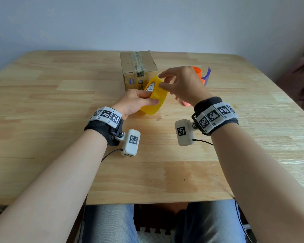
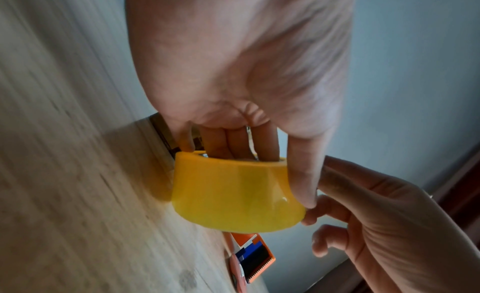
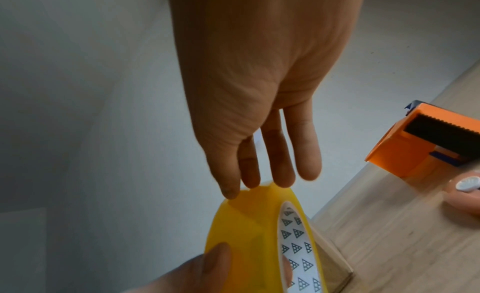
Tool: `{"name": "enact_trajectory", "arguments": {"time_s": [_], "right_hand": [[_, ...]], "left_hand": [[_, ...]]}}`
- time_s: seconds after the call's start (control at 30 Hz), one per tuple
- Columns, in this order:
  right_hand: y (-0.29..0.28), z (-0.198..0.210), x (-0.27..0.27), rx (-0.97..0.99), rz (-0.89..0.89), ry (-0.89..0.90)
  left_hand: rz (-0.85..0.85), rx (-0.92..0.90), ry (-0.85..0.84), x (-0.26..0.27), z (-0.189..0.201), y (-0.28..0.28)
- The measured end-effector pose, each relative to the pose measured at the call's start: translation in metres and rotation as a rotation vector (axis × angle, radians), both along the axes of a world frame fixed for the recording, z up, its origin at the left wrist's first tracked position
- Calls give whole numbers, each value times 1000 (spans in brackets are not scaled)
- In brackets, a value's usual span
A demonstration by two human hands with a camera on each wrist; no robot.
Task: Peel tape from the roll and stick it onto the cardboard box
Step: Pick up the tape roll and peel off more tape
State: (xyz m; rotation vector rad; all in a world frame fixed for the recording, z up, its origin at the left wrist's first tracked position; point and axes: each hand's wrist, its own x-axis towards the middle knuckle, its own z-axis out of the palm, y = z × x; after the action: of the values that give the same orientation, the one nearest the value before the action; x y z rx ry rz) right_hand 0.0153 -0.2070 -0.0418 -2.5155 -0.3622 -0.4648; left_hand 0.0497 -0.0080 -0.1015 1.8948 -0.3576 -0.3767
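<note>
The yellow tape roll (image 1: 154,96) hangs tilted just above the table, in front of the brown cardboard box (image 1: 139,66), which has clear tape along its top. My left hand (image 1: 146,99) grips the roll, fingers (image 2: 233,143) through its white printed core and thumb across the outer face. My right hand (image 1: 162,80) hovers at the roll's upper rim. Its fingertips (image 3: 281,178) and thumb touch the yellow outer face (image 3: 246,236) there. I see no peeled strip standing off the roll.
An orange tape cutter (image 1: 199,74) with a blue guard stands right of the box, behind my right hand. A pink object (image 1: 185,103) with a white cap (image 3: 467,187) lies beside it. The wooden table (image 1: 60,102) stretches left and toward me.
</note>
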Motion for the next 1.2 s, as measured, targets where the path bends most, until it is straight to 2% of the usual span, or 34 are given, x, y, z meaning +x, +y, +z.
{"name": "enact_trajectory", "arguments": {"time_s": [0.13, 0.33, 0.53, 0.73, 0.93, 1.1, 1.2], "right_hand": [[3, 8, 1, -23, -16, 33], [5, 18, 3, -170, 9, 8], [14, 7, 5, -176, 27, -60], [11, 3, 5, -183, 66, -40], [1, -6, -1, -70, 103, -100], [-5, -11, -4, 87, 58, -56], [-6, -14, 2, 115, 56, -30]], "left_hand": [[-9, -4, 15, 1, 3, -1], [9, 23, 24, -1, 7, -2], [9, 0, 20, 3, 1, 0], [-12, -10, 10, 2, 1, 0], [-57, -24, 6, 2, 3, 1], [-64, -61, 12, 3, 1, 1], [-61, -78, 24, 2, 2, 2]]}}
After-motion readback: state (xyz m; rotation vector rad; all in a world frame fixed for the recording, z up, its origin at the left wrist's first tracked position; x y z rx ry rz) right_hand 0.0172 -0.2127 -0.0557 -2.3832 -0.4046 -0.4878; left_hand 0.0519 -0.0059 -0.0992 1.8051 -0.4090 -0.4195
